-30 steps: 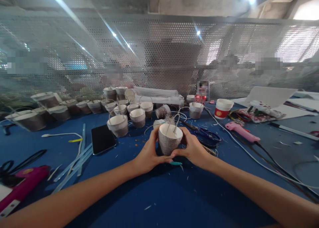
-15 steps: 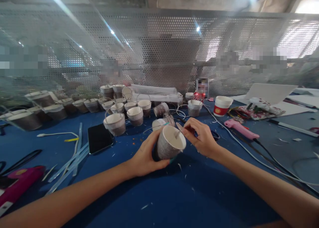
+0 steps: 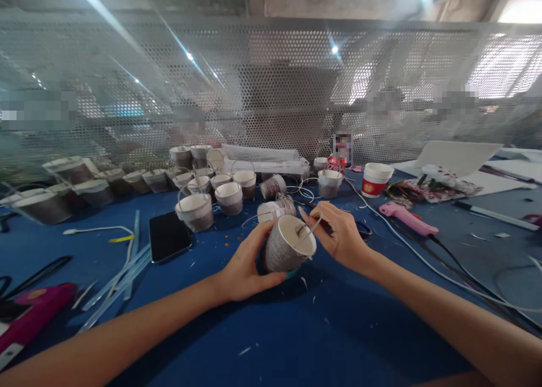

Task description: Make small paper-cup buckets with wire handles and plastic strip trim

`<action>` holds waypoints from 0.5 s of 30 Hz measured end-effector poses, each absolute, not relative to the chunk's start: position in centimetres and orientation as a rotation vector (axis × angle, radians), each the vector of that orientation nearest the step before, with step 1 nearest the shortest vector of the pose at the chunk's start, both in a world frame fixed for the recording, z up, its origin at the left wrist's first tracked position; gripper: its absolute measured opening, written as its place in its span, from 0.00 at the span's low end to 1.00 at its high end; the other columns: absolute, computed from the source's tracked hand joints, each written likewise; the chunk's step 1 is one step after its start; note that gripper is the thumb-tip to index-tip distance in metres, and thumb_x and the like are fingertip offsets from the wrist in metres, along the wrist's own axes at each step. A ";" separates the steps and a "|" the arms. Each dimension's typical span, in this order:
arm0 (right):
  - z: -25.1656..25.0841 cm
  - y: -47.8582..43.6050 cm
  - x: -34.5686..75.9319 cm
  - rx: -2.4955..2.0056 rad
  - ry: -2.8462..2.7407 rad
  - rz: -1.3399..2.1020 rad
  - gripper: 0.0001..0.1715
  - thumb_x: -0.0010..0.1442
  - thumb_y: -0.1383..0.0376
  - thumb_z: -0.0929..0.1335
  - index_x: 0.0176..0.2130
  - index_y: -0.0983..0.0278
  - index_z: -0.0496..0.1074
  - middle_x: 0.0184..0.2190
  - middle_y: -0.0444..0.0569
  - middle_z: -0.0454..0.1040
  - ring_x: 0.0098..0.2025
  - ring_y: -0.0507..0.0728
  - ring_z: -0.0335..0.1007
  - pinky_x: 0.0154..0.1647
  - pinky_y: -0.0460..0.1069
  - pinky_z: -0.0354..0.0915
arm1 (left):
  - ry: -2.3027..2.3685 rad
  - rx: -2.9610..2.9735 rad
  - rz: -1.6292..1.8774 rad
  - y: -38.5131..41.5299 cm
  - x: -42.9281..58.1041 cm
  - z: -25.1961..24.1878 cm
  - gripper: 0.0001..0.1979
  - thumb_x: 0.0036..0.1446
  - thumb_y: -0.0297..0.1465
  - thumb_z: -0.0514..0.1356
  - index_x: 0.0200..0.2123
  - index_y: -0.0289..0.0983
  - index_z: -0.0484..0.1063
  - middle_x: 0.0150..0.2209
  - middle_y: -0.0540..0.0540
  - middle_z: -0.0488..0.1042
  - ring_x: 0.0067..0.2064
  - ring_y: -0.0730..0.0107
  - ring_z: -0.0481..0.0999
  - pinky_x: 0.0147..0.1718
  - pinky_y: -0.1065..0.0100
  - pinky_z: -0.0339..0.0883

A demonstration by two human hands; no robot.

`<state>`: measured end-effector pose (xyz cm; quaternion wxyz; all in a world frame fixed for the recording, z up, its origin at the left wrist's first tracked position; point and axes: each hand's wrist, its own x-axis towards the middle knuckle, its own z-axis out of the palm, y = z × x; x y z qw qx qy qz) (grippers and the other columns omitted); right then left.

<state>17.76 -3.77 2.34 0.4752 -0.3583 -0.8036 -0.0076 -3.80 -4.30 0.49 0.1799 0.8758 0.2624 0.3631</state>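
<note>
From here I see the left hand [image 3: 243,265] wrapped around a string-covered cup [image 3: 282,255]. The cup is over the middle of the blue tabletop [image 3: 275,342], tipped so its mouth leans toward the right hand [image 3: 342,234]. I can't tell if its bottom touches down. The right thumb and finger seem to pinch the thin handle [image 3: 312,228] by the rim. Little buckets [image 3: 195,213] stand toward the far edge, and a pink glue gun [image 3: 409,219] lies toward the right edge. I think the left hand should hold firmly without squashing the side, and the right should bend the handle softly, bit by bit.
</note>
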 end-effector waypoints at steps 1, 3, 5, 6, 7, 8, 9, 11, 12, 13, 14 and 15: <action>2.3 -3.8 17.7 -0.884 -1.962 -0.023 0.10 0.59 0.68 0.60 0.26 0.63 0.61 0.24 0.45 0.63 0.28 0.51 0.59 0.29 0.46 0.56 | 0.737 2.469 1.031 -4.3 -3.8 0.5 0.39 0.44 0.33 0.64 0.58 0.41 0.49 0.54 0.39 0.62 0.53 0.53 0.64 0.51 0.53 0.60; 2.2 -3.7 17.6 -0.902 -1.951 -0.037 0.11 0.59 0.68 0.60 0.25 0.63 0.61 0.23 0.45 0.63 0.27 0.51 0.58 0.28 0.46 0.56 | 0.733 2.460 1.031 -4.3 -3.8 0.5 0.39 0.44 0.34 0.64 0.58 0.41 0.49 0.53 0.39 0.62 0.53 0.53 0.64 0.51 0.53 0.60; 2.2 -3.8 17.5 -0.918 -1.939 -0.057 0.11 0.59 0.68 0.60 0.25 0.63 0.60 0.22 0.44 0.62 0.26 0.50 0.57 0.28 0.46 0.56 | 0.728 2.456 1.027 -4.3 -3.8 0.6 0.39 0.44 0.34 0.64 0.58 0.41 0.49 0.53 0.39 0.62 0.52 0.53 0.64 0.51 0.52 0.60; 2.2 -3.8 17.5 -0.923 -1.935 -0.066 0.11 0.59 0.68 0.60 0.24 0.63 0.60 0.22 0.44 0.62 0.26 0.50 0.57 0.28 0.46 0.55 | 0.724 2.458 1.025 -4.3 -3.8 0.6 0.39 0.44 0.34 0.64 0.58 0.41 0.49 0.53 0.39 0.62 0.52 0.53 0.64 0.51 0.52 0.60; 2.2 -3.9 17.4 -0.925 -1.933 -0.074 0.11 0.59 0.68 0.60 0.24 0.63 0.60 0.22 0.44 0.62 0.26 0.50 0.57 0.27 0.46 0.55 | 0.720 2.460 1.023 -4.3 -3.8 0.6 0.39 0.44 0.34 0.64 0.58 0.41 0.49 0.53 0.39 0.62 0.52 0.53 0.64 0.51 0.51 0.60; 2.3 -3.9 17.4 -0.929 -1.931 -0.081 0.11 0.58 0.68 0.60 0.24 0.63 0.60 0.21 0.44 0.61 0.25 0.50 0.57 0.27 0.46 0.55 | 0.717 2.464 1.020 -4.3 -3.8 0.6 0.39 0.44 0.34 0.64 0.58 0.41 0.49 0.53 0.39 0.62 0.52 0.53 0.64 0.51 0.51 0.60; 2.3 -4.0 17.3 -0.936 -1.928 -0.085 0.11 0.58 0.68 0.60 0.24 0.63 0.60 0.21 0.44 0.61 0.25 0.50 0.57 0.26 0.46 0.55 | 0.714 2.468 1.021 -4.3 -3.8 0.6 0.39 0.44 0.34 0.64 0.58 0.41 0.50 0.53 0.39 0.62 0.52 0.53 0.64 0.51 0.51 0.60; 2.3 -4.0 17.3 -0.957 -1.915 -0.086 0.11 0.58 0.68 0.60 0.23 0.63 0.60 0.21 0.44 0.62 0.24 0.50 0.57 0.26 0.46 0.55 | 0.714 2.471 1.022 -4.3 -3.8 0.6 0.39 0.44 0.34 0.64 0.58 0.41 0.50 0.53 0.39 0.62 0.52 0.53 0.64 0.51 0.51 0.60; 2.3 -4.1 17.2 -0.969 -1.908 -0.083 0.12 0.58 0.68 0.60 0.23 0.63 0.60 0.21 0.44 0.62 0.24 0.50 0.57 0.25 0.46 0.55 | 0.717 2.469 1.023 -4.3 -3.8 0.6 0.39 0.44 0.34 0.64 0.58 0.41 0.50 0.53 0.39 0.62 0.52 0.53 0.64 0.51 0.51 0.60; 2.3 -4.1 17.2 -0.976 -1.902 -0.080 0.12 0.57 0.69 0.60 0.23 0.63 0.60 0.21 0.44 0.62 0.24 0.50 0.57 0.25 0.46 0.55 | 0.720 2.467 1.022 -4.3 -3.9 0.6 0.39 0.44 0.34 0.64 0.58 0.41 0.50 0.53 0.38 0.62 0.52 0.53 0.64 0.51 0.51 0.60; 2.2 -4.1 17.2 -0.979 -1.898 -0.078 0.12 0.57 0.69 0.60 0.23 0.63 0.60 0.21 0.44 0.63 0.24 0.50 0.57 0.25 0.46 0.55 | 0.721 2.468 1.022 -4.3 -3.9 0.6 0.39 0.44 0.34 0.64 0.58 0.41 0.50 0.53 0.38 0.62 0.52 0.52 0.64 0.51 0.51 0.59; 2.2 -4.1 17.2 -0.978 -1.898 -0.081 0.12 0.57 0.68 0.60 0.23 0.63 0.60 0.21 0.44 0.63 0.23 0.50 0.57 0.25 0.46 0.55 | 0.721 2.471 1.022 -4.3 -3.9 0.6 0.39 0.44 0.34 0.64 0.58 0.41 0.50 0.53 0.38 0.62 0.52 0.52 0.64 0.51 0.50 0.59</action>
